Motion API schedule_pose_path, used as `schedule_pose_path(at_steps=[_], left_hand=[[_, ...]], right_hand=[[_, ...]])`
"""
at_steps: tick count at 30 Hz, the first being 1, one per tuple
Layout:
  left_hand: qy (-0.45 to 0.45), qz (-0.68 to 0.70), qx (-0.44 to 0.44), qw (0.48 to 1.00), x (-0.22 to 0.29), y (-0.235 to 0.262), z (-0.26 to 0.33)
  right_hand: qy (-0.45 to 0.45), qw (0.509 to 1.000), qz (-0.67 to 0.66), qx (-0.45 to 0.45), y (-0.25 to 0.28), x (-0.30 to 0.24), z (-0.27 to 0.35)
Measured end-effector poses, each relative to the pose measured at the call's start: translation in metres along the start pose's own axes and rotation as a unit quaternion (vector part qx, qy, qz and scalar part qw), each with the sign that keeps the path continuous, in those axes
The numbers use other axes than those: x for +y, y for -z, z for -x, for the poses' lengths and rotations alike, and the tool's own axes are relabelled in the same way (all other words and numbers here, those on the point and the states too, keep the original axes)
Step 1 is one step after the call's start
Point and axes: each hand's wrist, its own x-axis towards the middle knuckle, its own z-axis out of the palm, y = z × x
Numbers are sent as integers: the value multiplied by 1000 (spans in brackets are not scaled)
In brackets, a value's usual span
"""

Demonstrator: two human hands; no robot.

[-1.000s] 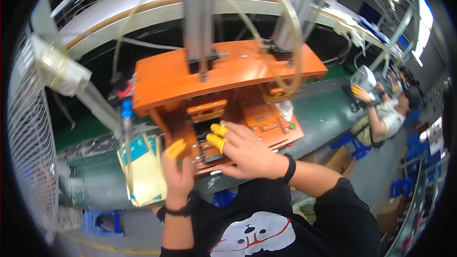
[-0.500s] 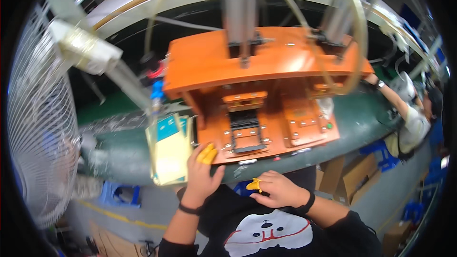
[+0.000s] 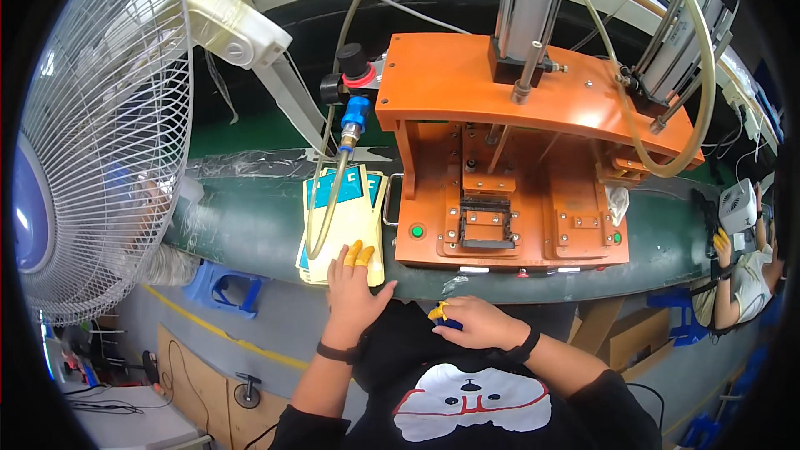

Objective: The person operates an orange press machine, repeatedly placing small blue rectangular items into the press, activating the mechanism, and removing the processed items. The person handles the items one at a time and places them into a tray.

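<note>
My left hand (image 3: 350, 304) lies with fingers stretched on the near end of a stack of pale yellow sheets (image 3: 340, 237) with teal panels. Yellow finger cots cover two of its fingertips. My right hand (image 3: 479, 322), also with yellow cots, hovers before my shirt, its fingers curled together. Something blue shows by those fingertips; whether it is held or lies behind, I cannot tell. Ahead stands an orange press (image 3: 533, 100) with two upright cylinders. A black rectangular frame (image 3: 487, 223) sits in its left fixture; the right fixture (image 3: 579, 229) shows bare orange blocks.
A large fan (image 3: 108, 142) stands close on the left. A blue-capped air fitting (image 3: 355, 110) and looping hose (image 3: 337, 200) hang over the sheets. Blue stools (image 3: 223, 287) and a cardboard box (image 3: 637, 337) are on the floor. A co-worker (image 3: 742, 283) sits at far right.
The view has swung left, so the press appears farther right and the fan larger. My left hand now touches the sheets instead of the press's front corner. The co-worker's hand has drawn back from the press.
</note>
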Motion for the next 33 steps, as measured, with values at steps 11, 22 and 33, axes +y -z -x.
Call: schedule_pose_path(at_steps=[11,22,33], left_hand=[[31,27,68,997,3,-9,-1],[109,125,181,969,-14,-1,8],[32,176,22,984,38,43,87]], right_hand=[[-54,995,-86,-7,2,0,-20],[-109,971,-209,-38,-19,3,-46],[-209,799,-563,19,-63,-2,-107]])
